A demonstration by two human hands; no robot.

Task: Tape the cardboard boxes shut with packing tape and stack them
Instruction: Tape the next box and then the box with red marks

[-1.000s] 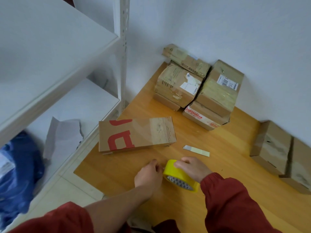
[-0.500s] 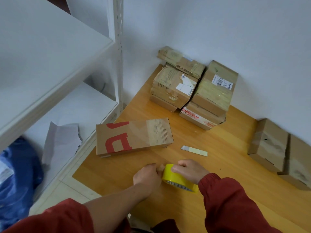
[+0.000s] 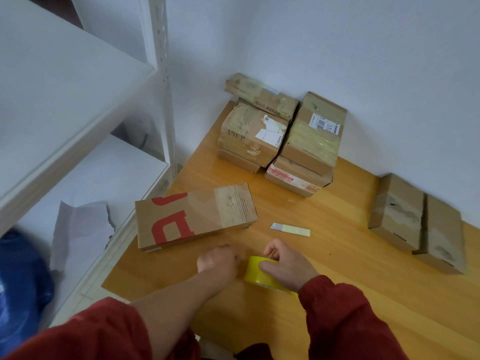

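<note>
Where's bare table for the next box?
Bare wood between red-printed flat cardboard box and two brown boxes at right, only a small tape strip there; also near right on the wooden table. Crowded: taped stack in the back corner.

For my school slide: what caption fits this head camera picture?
The right hand grips a yellow tape roll, left hand beside it, on a wooden table near a red-printed cardboard box.
</note>
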